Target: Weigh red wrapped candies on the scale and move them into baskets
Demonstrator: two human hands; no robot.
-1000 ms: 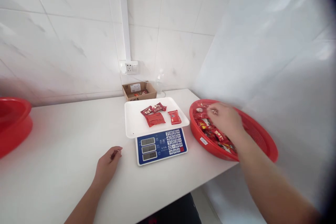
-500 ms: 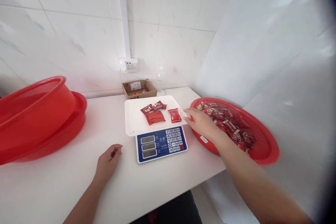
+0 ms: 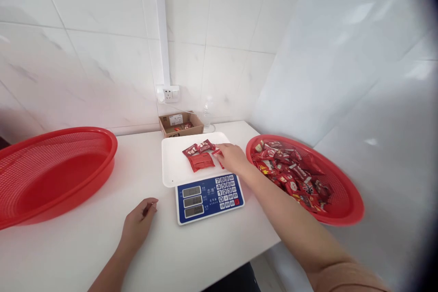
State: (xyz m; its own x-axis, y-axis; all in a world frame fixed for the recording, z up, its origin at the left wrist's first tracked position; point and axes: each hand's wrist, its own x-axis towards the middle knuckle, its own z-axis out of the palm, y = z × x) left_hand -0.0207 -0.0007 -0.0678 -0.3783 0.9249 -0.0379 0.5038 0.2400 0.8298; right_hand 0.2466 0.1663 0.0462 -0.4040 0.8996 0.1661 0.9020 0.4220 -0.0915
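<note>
My right hand (image 3: 232, 159) is over the right part of the white weighing tray (image 3: 171, 164), its fingers closed on a small red snack packet (image 3: 216, 152). Another red edge shows below those fingers, mostly hidden by them. Beside the hand on the tray lie a flat red packet (image 3: 201, 162) and two dark red packets (image 3: 205, 146) with white print. The tray sits on a digital scale (image 3: 210, 198) with a blue keypad panel; its display digits are too faint to read. Loosely curled, my left hand (image 3: 138, 221) rests on the white table left of the scale, with nothing visible in it.
A red basket (image 3: 345, 207) full of wrapped snacks stands at the right. On the left is a larger red mesh basket (image 3: 68, 207). A cardboard box (image 3: 181, 127) and a clear bottle (image 3: 207, 112) stand at the back wall, below a socket (image 3: 168, 95).
My right hand has moved left from the tray's edge, over where a single red packet lay. The upper red basket on the left has gone from view, leaving one there. My left hand stays put.
</note>
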